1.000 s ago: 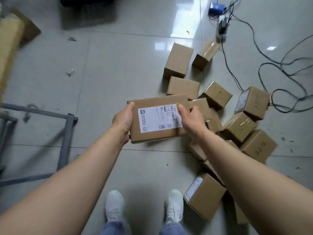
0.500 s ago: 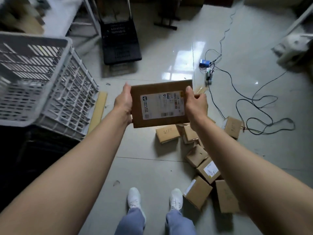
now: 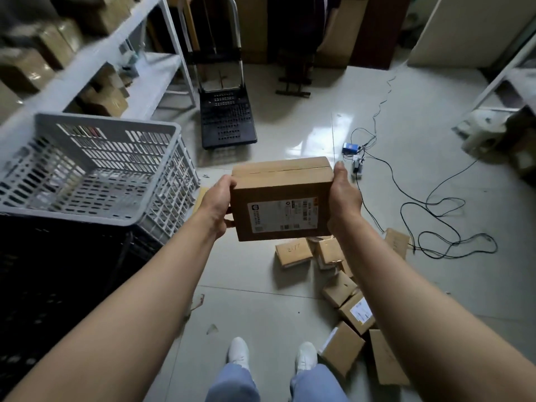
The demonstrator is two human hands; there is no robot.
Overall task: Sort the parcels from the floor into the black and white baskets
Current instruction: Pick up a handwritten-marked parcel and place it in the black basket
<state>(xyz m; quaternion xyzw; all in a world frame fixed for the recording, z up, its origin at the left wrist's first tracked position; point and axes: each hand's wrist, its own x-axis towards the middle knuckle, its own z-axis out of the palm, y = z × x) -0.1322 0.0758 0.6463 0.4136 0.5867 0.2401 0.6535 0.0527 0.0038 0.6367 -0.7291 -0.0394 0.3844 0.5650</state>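
At the centre of the frame, a brown cardboard parcel with a white shipping label [image 3: 282, 198] is held in the air, label side toward the camera. The left hand [image 3: 219, 203] clamps its left end with curled fingers. The right hand [image 3: 343, 195] grips the right end, thumb up along the edge, its fingers hidden behind the box. Both grips sit at the ends only, so nothing supports the underside. A loosened squeeze on either side would likely drop the parcel onto the loose cardboard boxes [image 3: 294, 252] scattered on the pale tiled floor [image 3: 261, 309] at lower right.

At the left of the frame, a white slatted plastic basket [image 3: 156, 132] seems to rest on a black plastic basket [image 3: 58, 271], covering part of its opening. If the parcel belongs in the black one, the free gap looks narrow and the box may catch on the white rim. A wrong choice of basket is the other risk, since the label is too small to read. The loose boxes lie just beside the white shoes [image 3: 239, 352], and black cables [image 3: 435, 210] loop across the right of the frame, so a careless sideways step could trip.
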